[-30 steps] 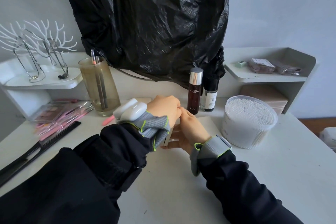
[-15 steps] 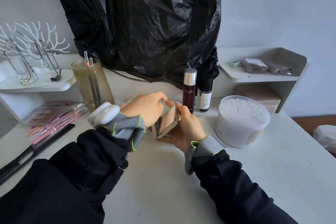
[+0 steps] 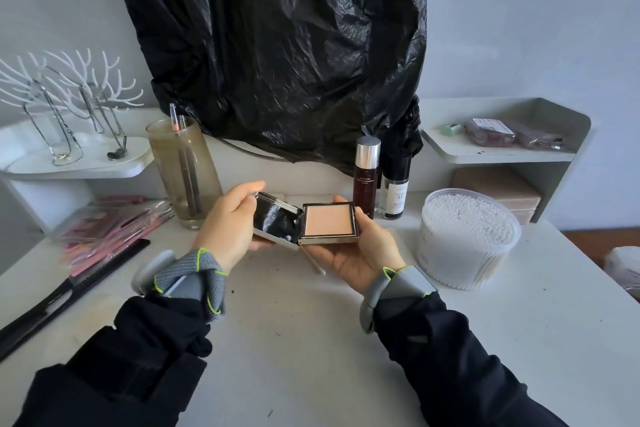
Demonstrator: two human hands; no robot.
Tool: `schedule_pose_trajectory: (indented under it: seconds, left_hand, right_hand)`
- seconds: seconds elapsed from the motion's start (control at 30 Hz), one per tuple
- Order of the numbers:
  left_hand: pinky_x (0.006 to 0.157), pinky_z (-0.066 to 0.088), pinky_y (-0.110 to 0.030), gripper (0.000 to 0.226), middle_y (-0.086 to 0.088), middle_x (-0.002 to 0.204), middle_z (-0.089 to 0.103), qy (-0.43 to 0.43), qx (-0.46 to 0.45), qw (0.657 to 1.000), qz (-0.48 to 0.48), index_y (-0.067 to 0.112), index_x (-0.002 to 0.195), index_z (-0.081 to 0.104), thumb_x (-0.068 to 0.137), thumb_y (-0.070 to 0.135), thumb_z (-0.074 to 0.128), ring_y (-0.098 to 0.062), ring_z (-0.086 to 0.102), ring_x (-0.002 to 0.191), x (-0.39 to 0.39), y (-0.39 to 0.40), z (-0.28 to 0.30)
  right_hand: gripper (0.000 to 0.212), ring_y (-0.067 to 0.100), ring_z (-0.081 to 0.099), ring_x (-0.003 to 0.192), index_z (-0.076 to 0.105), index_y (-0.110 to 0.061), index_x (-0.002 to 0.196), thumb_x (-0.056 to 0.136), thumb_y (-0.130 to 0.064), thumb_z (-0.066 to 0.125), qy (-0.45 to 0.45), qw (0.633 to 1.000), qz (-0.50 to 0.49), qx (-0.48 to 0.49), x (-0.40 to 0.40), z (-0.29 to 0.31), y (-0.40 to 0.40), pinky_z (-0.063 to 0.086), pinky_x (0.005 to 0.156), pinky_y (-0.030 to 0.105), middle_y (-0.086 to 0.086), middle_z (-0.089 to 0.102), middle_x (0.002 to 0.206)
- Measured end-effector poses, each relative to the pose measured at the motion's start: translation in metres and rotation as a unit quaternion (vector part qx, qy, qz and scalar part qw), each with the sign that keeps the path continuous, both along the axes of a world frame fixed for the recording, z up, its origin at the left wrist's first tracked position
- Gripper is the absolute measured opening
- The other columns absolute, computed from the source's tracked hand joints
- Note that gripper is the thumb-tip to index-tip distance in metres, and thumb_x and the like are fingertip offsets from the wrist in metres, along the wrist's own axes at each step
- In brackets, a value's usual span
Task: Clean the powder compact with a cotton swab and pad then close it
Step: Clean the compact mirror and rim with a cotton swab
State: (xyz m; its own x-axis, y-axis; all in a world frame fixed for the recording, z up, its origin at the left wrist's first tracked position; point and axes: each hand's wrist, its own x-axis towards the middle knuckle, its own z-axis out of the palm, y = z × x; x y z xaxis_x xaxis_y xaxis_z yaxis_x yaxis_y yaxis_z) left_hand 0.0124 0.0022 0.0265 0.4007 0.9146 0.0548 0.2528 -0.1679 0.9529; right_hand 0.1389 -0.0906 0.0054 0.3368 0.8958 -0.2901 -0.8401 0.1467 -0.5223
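The powder compact, shut a second ago, now lies wide open: the left hand holds the mirrored lid out leftward, the right hand cradling the powder pan.

One head-worn wide-angle view looks forward and down — close above a white table — reaching a back wall draped with a black plastic bag.

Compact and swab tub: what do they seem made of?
Compact: the frame looks like polished silver metal or metallised plastic, given its bright edges; the lid holds a mirror reflecting dark plastic; the pan is matte peach pressed powder.
Tub: clear, slightly frosted plastic, since the white swab tips show through its wall.
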Motion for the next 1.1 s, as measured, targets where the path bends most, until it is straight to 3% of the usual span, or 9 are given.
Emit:
schedule_pose_trajectory:
  seconds: [0.13,0.43,0.5,0.57,0.67,0.73,0.83,0.93,1.1]
  left_hand:
    - [0.044,0.056,-0.02,0.031,-0.008,0.123,0.055,-0.058,-0.041,0.997,0.004,0.029,0.108,0.056,0.098,0.015,0.03,-0.02,0.059,0.092,-0.002,-0.003,-0.007]
    - [0.044,0.055,-0.019,0.032,-0.008,0.132,0.053,-0.09,-0.06,0.994,0.015,0.025,0.115,0.057,0.098,0.015,0.031,-0.025,0.057,0.107,-0.002,-0.004,-0.016]
    - [0.06,0.057,-0.022,0.032,-0.004,0.133,0.053,-0.063,-0.031,0.997,0.011,0.024,0.121,0.055,0.098,0.02,0.034,-0.015,0.054,0.098,-0.002,-0.005,-0.013]
    - [0.094,0.042,-0.024,0.036,0.001,0.139,0.046,-0.023,0.026,0.999,-0.019,0.026,0.13,0.048,0.094,0.032,0.042,-0.005,0.047,0.108,-0.007,-0.005,-0.011]
    - [0.117,0.018,-0.037,0.086,0.005,0.15,0.027,0.173,0.192,0.962,-0.092,0.034,0.139,0.03,0.065,0.071,0.051,-0.011,0.027,0.138,-0.017,-0.001,-0.006]
    - [0.118,0.009,-0.051,0.116,0.009,0.153,0.023,0.317,0.292,0.894,-0.12,0.037,0.141,0.022,0.039,0.089,0.041,-0.016,0.016,0.143,-0.02,0.001,-0.005]
    - [0.114,-0.001,-0.058,0.12,0.013,0.15,0.028,0.409,0.332,0.838,-0.144,0.038,0.142,0.019,0.034,0.088,0.033,-0.012,0.017,0.143,-0.014,0.001,-0.01]
    - [0.116,0.005,-0.056,0.116,0.013,0.145,0.036,0.409,0.323,0.839,-0.156,0.037,0.138,0.029,0.033,0.086,0.034,-0.016,0.017,0.144,-0.014,0.007,-0.019]
    - [0.112,0.026,-0.029,0.109,0.008,0.134,0.051,0.327,0.309,0.878,-0.163,0.031,0.13,0.045,0.032,0.081,0.045,-0.015,0.032,0.138,-0.019,0.011,-0.021]
  right_hand:
    - [0.018,0.035,0.059,0.079,0.057,-0.013,0.093,0.091,-0.022,0.043,-0.005,1.0,0.0,-0.012,-0.001,0.0,0.0,0.054,0.041,0.046,0.018,0.06,0.089]
    - [0.016,0.032,0.06,0.077,0.06,-0.014,0.088,0.089,-0.023,0.046,-0.031,0.999,-0.001,-0.031,0.001,-0.004,0.003,0.056,0.049,0.045,0.016,0.062,0.082]
    - [0.016,0.031,0.06,0.077,0.059,-0.015,0.09,0.089,-0.023,0.045,-0.036,0.999,-0.004,-0.03,0.002,-0.004,0.003,0.057,0.056,0.046,0.016,0.062,0.083]
    - [0.017,0.03,0.059,0.076,0.058,-0.015,0.096,0.089,-0.023,0.045,-0.048,0.998,-0.011,-0.029,0.003,-0.004,0.004,0.054,0.07,0.053,0.015,0.061,0.082]
    - [0.02,0.028,0.057,0.072,0.057,-0.013,0.102,0.089,-0.022,0.044,-0.093,0.994,-0.026,-0.043,0.005,-0.004,0.004,0.05,0.08,0.055,0.014,0.058,0.08]
    - [0.026,0.028,0.057,0.071,0.057,-0.012,0.108,0.09,-0.022,0.041,-0.151,0.986,-0.032,-0.055,0.006,-0.006,0.005,0.053,0.07,0.05,0.014,0.057,0.083]
    - [0.028,0.026,0.058,0.066,0.057,-0.013,0.109,0.091,-0.023,0.038,-0.191,0.979,-0.024,-0.062,0.005,-0.007,0.005,0.054,0.063,0.045,0.013,0.058,0.08]
    - [0.028,0.025,0.058,0.066,0.059,-0.014,0.106,0.091,-0.024,0.038,-0.191,0.979,-0.012,-0.067,0.003,-0.006,0.004,0.055,0.056,0.04,0.012,0.059,0.08]
    - [0.03,0.026,0.06,0.072,0.06,-0.013,0.094,0.093,-0.031,0.035,-0.173,0.982,0.001,-0.082,0.001,-0.005,0.006,0.057,0.054,0.039,0.012,0.061,0.083]
